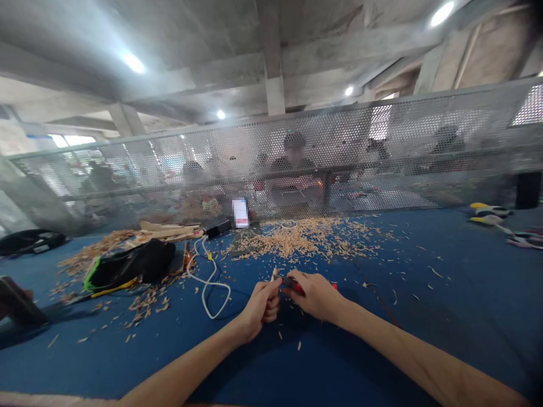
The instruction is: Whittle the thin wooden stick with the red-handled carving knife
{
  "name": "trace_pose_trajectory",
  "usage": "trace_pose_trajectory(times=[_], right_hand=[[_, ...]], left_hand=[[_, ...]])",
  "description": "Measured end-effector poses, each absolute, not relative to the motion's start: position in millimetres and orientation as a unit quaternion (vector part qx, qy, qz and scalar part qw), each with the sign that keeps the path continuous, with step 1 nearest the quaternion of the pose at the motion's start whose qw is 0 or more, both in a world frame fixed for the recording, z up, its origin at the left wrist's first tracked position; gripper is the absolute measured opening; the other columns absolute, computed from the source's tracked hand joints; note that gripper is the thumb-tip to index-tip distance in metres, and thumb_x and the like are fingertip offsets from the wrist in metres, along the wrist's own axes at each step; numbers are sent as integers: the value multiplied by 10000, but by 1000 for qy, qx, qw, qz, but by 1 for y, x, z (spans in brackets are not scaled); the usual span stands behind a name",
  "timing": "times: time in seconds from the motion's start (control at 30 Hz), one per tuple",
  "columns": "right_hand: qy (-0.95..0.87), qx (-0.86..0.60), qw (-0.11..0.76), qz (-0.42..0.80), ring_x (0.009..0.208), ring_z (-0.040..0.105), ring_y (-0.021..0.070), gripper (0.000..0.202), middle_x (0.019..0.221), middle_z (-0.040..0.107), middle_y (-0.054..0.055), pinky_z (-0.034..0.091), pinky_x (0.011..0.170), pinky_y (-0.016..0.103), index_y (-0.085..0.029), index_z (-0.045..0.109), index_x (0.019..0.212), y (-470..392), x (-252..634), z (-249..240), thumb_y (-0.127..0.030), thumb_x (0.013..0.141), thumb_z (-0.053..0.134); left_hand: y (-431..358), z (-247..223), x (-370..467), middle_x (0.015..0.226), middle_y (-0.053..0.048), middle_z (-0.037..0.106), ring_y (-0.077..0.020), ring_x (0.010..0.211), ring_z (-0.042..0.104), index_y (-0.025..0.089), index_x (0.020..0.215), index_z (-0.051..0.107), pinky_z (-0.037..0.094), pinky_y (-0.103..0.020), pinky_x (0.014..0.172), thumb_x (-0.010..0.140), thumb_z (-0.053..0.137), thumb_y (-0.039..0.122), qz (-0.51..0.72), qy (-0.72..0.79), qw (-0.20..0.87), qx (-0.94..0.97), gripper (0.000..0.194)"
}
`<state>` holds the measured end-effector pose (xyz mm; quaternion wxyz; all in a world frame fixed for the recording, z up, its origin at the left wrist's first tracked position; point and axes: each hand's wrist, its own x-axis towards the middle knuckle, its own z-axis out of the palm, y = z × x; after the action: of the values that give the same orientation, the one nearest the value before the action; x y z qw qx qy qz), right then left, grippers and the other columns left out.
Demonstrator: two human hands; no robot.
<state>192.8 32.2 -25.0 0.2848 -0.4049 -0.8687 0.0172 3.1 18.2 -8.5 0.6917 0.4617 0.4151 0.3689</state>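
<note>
Near the middle of the blue table (424,322), my left hand (259,308) is closed around a small pale piece of wood (275,273), whose tip sticks up above the thumb. My right hand (317,297) is wrapped around a knife with a red handle (299,288). Its dark blade end (288,281) points left and meets the wood beside my left thumb. The fingers cover most of the wood and the handle. A few loose shavings (299,345) lie on the table below my hands.
Wood shavings (311,237) are heaped beyond my hands. A white cable (205,297), a black pouch with green edging (139,263) and a yellow stick-like tool (113,288) lie left. A lit phone (240,212) stands before the perforated metal screen (348,147); people sit behind it. Yellow-and-white items (487,213) lie far right.
</note>
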Motion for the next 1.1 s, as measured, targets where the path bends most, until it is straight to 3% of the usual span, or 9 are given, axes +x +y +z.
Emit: trace_pose_trajectory(times=[0.07,0.23,0.37,0.57,0.77,1.1], right_hand=[[-862,-412,293,28,801,715,215,226,973,752,62,438,661,291,-212,557,1159,31,193,-22,-367,996,567],[-841,-451,300,15,792,700,212,203,950,737,78,425,663,292,-205,592,1045,34,197,-12,-349,1043,449],[-812,-496,307,31,714,688,202,298,828,731,47,387,620,284,-217,601,1106,37,201,-8,-419,1071,385],[-838,-472,271,34,705,676,180,361,793,722,49,354,619,283,-215,592,949,30,194,-11,-395,1082,309],[-876,-432,214,34,774,694,185,329,888,755,64,359,646,270,-205,584,1066,19,185,-8,-435,1075,349],[-883,-423,194,65,807,684,189,247,906,748,59,339,654,275,-205,594,963,15,185,0,-382,1049,445]], left_hand=[[17,-6,5,410,142,214,-10,350,137,234,604,275,52,-192,374,578,793,766,381,420,688,453,743],[17,0,2,428,151,205,-8,369,116,235,644,272,38,-183,375,590,835,682,440,406,681,423,720],[21,-1,-1,444,161,202,-19,385,86,242,730,335,-6,-184,393,615,817,502,445,396,707,381,560],[23,-6,0,466,180,215,-18,374,118,256,823,369,-23,-188,418,517,714,225,384,439,717,381,462],[18,-4,4,449,170,291,-3,369,142,240,744,396,34,-188,403,528,743,225,337,439,690,467,409],[13,-7,8,407,131,319,-4,348,172,208,590,445,101,-195,360,529,700,206,334,417,645,546,262]])
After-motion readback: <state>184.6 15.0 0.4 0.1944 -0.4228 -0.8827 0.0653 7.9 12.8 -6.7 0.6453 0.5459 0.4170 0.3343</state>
